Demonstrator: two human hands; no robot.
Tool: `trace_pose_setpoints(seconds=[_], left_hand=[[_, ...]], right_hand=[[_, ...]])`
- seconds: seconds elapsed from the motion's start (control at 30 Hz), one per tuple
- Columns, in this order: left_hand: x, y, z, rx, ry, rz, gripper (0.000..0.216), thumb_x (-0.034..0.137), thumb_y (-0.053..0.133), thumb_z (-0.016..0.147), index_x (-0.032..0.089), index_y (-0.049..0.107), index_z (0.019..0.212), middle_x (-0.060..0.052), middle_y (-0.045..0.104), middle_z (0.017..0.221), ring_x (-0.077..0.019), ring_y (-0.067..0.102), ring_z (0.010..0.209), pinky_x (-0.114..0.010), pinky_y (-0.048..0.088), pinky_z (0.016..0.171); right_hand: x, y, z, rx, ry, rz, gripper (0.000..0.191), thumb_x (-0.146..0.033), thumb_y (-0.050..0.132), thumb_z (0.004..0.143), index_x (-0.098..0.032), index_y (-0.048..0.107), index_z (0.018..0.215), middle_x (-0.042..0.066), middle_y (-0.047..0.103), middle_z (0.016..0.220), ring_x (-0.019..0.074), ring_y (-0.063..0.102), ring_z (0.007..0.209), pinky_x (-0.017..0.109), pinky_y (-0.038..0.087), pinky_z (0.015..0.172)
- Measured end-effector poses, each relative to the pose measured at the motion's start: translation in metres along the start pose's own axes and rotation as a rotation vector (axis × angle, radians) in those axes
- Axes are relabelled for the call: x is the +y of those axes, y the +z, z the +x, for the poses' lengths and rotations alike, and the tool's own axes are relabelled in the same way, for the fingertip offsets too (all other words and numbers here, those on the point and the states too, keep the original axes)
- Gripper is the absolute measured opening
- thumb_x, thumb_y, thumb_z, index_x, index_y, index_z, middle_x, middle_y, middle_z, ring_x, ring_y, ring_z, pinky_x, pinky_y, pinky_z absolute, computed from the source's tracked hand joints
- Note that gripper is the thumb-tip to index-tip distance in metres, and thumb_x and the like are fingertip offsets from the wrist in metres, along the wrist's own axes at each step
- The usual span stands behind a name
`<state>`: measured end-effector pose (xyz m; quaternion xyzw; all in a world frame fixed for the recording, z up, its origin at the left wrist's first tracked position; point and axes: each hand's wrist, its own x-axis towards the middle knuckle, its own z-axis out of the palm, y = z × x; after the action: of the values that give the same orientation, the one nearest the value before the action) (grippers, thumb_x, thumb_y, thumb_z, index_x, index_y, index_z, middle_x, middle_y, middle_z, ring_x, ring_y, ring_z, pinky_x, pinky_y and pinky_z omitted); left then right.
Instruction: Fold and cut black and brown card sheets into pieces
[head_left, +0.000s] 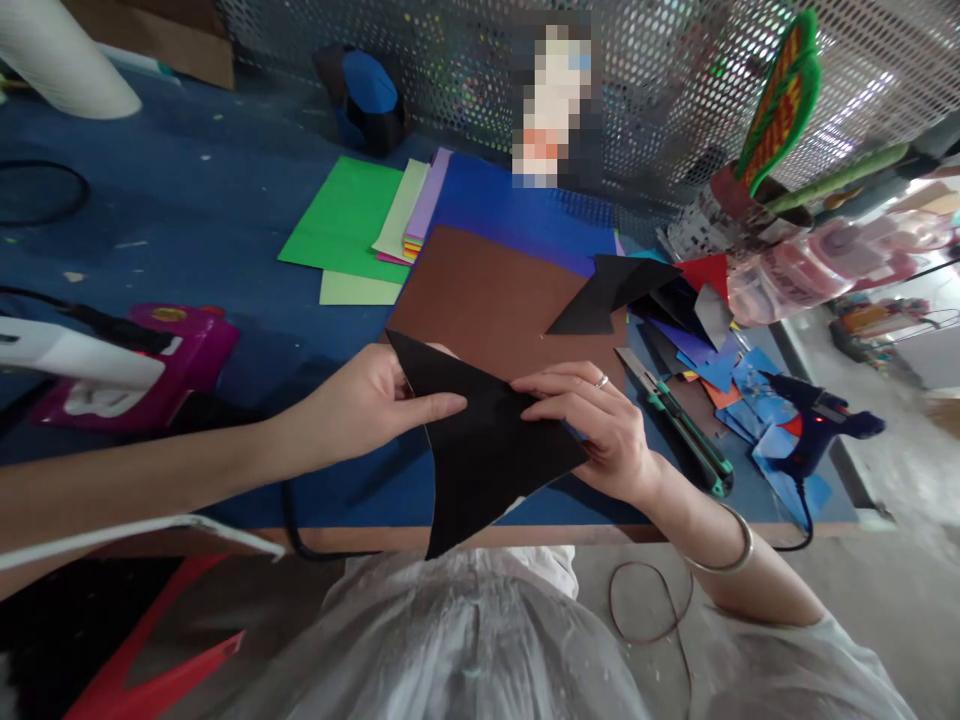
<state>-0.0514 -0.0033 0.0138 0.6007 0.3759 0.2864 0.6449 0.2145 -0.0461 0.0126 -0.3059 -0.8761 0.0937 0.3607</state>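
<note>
A black sheet cut with curved edges and pointed corners (480, 450) is held up between both hands above the table's front edge. My left hand (397, 390) pinches its upper left side, thumb lying on top. At the upper right side, my right hand (592, 420) grips the sheet between thumb and fingers; the thumb is hidden beneath. Behind the hands lies a large brown sheet (495, 290) over a blue sheet (517, 205). Another black cut piece (611, 290) rests on the brown sheet's right side.
A utility knife (679, 425) and a dark blue glue gun (821, 415) lie at right among coloured scraps (757, 385). Green sheets (341, 220) are at the back left. A magenta power strip (202, 350) sits at left. A patterned pot (705, 225) stands by the metal mesh (442, 70).
</note>
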Motion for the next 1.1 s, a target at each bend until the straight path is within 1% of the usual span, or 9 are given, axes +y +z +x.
trace_pose_setpoints(seconds=[0.13,0.23,0.43,0.5,0.6,0.7,0.8,0.97,1.1], left_hand=[[-0.002,0.001,-0.001,-0.017,0.006,0.011,0.02,0.032,0.08,0.084,0.018,0.073,0.097,0.0,0.077,0.09,-0.0164,0.071,0.087,-0.025,0.055,0.077],[-0.003,0.001,-0.002,-0.017,0.025,0.036,0.022,0.034,0.082,0.083,0.019,0.074,0.097,0.001,0.077,0.089,-0.0175,0.072,0.086,-0.025,0.056,0.075],[0.002,0.006,-0.006,-0.051,0.059,0.078,0.022,0.036,0.078,0.087,0.018,0.076,0.1,-0.002,0.079,0.093,-0.0203,0.073,0.091,-0.027,0.057,0.079],[0.004,0.007,-0.007,-0.08,0.041,0.024,0.03,0.044,0.081,0.086,0.018,0.076,0.099,-0.002,0.078,0.09,-0.0204,0.073,0.087,-0.028,0.057,0.077],[0.005,0.005,-0.009,-0.153,-0.004,-0.064,0.051,0.068,0.074,0.086,0.018,0.076,0.096,0.0,0.072,0.074,-0.0198,0.07,0.076,-0.03,0.057,0.073],[0.003,0.0,-0.012,-0.229,0.002,-0.124,0.065,0.08,0.059,0.089,0.019,0.078,0.103,-0.004,0.077,0.084,-0.0228,0.073,0.09,-0.031,0.058,0.081],[-0.003,-0.005,-0.013,-0.295,0.034,-0.189,0.061,0.075,0.058,0.094,0.023,0.077,0.12,-0.006,0.08,0.105,-0.0263,0.073,0.112,-0.034,0.057,0.093],[-0.005,-0.009,-0.009,-0.262,0.143,-0.283,0.043,0.052,0.069,0.098,0.031,0.072,0.135,-0.005,0.077,0.127,-0.0258,0.072,0.118,-0.035,0.058,0.097],[-0.001,-0.008,-0.005,-0.279,0.3,-0.074,0.059,0.027,0.073,0.093,0.033,0.056,0.149,-0.007,0.06,0.153,-0.0265,0.062,0.135,-0.035,0.056,0.104]], right_hand=[[-0.006,0.004,0.001,0.073,0.15,0.097,0.016,-0.037,0.065,0.103,-0.022,0.068,0.101,0.013,0.08,0.115,0.0246,0.076,0.107,0.042,0.062,0.091],[-0.009,0.005,0.001,0.063,0.216,0.158,0.017,-0.038,0.07,0.1,-0.022,0.067,0.099,0.014,0.079,0.121,0.0253,0.076,0.113,0.041,0.063,0.092],[-0.009,0.009,0.0,0.045,0.347,0.305,0.017,-0.033,0.078,0.095,-0.022,0.066,0.093,0.007,0.08,0.106,0.0176,0.077,0.093,0.031,0.062,0.081],[-0.008,0.012,-0.001,0.068,0.416,0.372,0.017,-0.033,0.079,0.093,-0.022,0.066,0.092,0.003,0.078,0.098,0.0146,0.074,0.084,0.027,0.06,0.075],[-0.004,0.015,-0.001,0.115,0.547,0.528,0.022,-0.037,0.08,0.091,-0.023,0.063,0.09,-0.003,0.072,0.081,0.0117,0.067,0.07,0.024,0.056,0.064],[0.0,0.016,0.0,0.135,0.649,0.661,0.03,-0.044,0.081,0.089,-0.023,0.06,0.09,-0.005,0.066,0.073,0.0109,0.062,0.064,0.023,0.055,0.06],[0.004,0.015,0.002,0.111,0.708,0.739,0.035,-0.05,0.082,0.088,-0.023,0.058,0.092,-0.004,0.064,0.074,0.0111,0.061,0.064,0.024,0.055,0.06],[0.004,0.014,0.003,0.103,0.805,0.962,0.039,-0.05,0.086,0.084,-0.023,0.06,0.094,-0.004,0.062,0.075,0.009,0.057,0.062,0.021,0.053,0.056],[0.001,0.015,0.005,0.068,0.884,1.106,0.04,-0.048,0.09,0.08,-0.022,0.064,0.096,-0.005,0.06,0.074,0.0076,0.054,0.061,0.019,0.05,0.056]])
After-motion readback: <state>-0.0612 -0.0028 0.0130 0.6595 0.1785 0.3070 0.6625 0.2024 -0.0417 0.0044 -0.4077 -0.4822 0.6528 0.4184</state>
